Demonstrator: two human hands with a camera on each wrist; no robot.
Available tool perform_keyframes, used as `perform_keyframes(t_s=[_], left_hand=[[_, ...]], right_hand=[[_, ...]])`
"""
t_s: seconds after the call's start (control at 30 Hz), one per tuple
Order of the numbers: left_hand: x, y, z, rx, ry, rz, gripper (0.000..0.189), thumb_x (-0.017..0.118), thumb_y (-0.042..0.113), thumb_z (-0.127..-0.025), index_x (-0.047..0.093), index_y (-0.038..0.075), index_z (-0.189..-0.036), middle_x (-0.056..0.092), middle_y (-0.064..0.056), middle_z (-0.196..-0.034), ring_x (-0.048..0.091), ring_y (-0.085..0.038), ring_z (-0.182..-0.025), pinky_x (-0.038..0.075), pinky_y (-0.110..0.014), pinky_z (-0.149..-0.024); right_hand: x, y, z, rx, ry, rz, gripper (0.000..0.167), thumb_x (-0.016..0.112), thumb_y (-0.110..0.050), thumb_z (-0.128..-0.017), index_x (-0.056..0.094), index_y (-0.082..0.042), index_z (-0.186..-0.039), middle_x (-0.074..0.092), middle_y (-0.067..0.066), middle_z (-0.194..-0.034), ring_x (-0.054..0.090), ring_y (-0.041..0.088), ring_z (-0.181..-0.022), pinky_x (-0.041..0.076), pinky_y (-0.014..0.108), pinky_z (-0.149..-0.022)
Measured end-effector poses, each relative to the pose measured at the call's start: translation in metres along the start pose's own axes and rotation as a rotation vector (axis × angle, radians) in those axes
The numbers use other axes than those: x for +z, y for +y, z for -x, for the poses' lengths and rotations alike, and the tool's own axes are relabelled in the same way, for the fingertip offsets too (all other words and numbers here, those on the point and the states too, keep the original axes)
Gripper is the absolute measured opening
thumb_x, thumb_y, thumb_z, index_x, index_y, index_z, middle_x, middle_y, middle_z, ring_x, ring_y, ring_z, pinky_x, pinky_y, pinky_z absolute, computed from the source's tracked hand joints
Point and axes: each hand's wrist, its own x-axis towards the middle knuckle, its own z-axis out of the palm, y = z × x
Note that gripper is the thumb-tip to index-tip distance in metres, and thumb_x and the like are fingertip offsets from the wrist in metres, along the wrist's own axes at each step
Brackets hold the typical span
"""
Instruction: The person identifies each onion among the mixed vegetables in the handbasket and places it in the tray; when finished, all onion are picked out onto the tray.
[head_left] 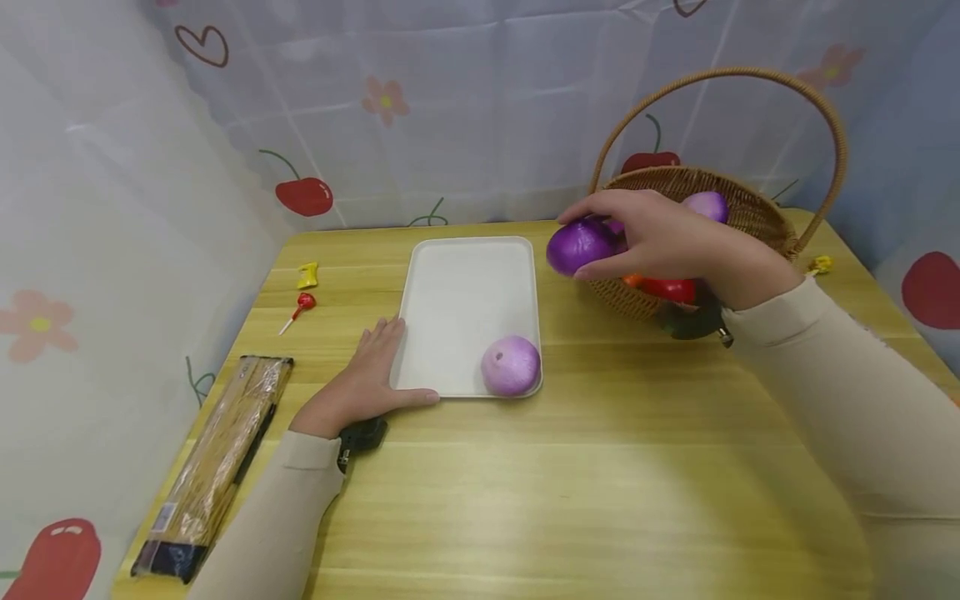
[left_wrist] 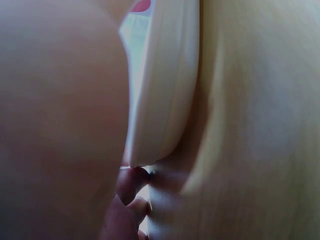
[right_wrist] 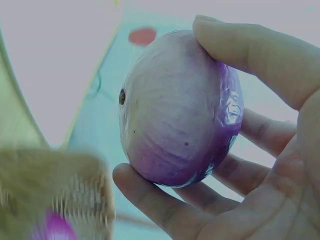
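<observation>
My right hand [head_left: 660,237] holds a smooth, shiny purple onion [head_left: 581,246] above the left rim of a wicker basket [head_left: 622,298]. In the right wrist view, thumb and fingers curl round this onion [right_wrist: 175,110], which is pale on one side and has a small dark hole. A second, lilac onion [head_left: 511,367] sits in the near right corner of a white rectangular tray [head_left: 465,304]. My left hand [head_left: 363,375] rests at the tray's near left corner, its fingers along the left edge and its thumb along the near edge.
Inside the basket are another pale purple onion [head_left: 707,205] and a red item [head_left: 671,290]; its tall handle [head_left: 838,142] arches above. A yellow wrapped candy [head_left: 307,275], a red lollipop [head_left: 303,303] and a long clear-wrapped packet [head_left: 217,458] lie left. Another yellow sweet [head_left: 821,264] lies right.
</observation>
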Motion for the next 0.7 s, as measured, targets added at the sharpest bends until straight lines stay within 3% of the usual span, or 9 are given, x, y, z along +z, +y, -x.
perform_keyframes(t_s=[0.2,0.47,0.7], left_hand=[[0.000,-0.001,0.001,-0.017,-0.004,-0.004,0.138,0.073,0.081,-0.078,0.005,0.003,-0.169,0.004,-0.014,-0.175,-0.006,-0.031,-0.159,-0.002,-0.049,-0.126],[0.000,-0.001,0.000,-0.018,0.000,-0.005,0.138,0.074,0.081,-0.078,0.006,0.003,-0.169,0.004,-0.014,-0.175,-0.006,-0.033,-0.159,-0.003,-0.050,-0.126],[0.001,-0.003,0.001,-0.013,0.006,-0.008,0.139,0.074,0.082,-0.077,0.007,0.002,-0.168,0.005,-0.015,-0.174,-0.005,-0.033,-0.159,-0.003,-0.050,-0.126]], right_hand=[[0.035,-0.015,-0.020,-0.103,-0.037,-0.030,0.059,0.090,-0.027,-0.089,0.064,-0.012,-0.140,0.062,0.005,-0.139,0.057,0.024,-0.126,0.050,0.047,-0.104],[0.091,-0.019,-0.040,-0.014,-0.107,-0.063,0.061,0.087,-0.026,-0.090,0.062,-0.012,-0.143,0.060,0.007,-0.142,0.055,0.027,-0.128,0.048,0.046,-0.107],[0.116,-0.012,-0.048,0.070,-0.097,-0.097,0.064,0.085,-0.029,-0.090,0.060,-0.008,-0.145,0.059,0.011,-0.144,0.056,0.030,-0.127,0.048,0.048,-0.106]])
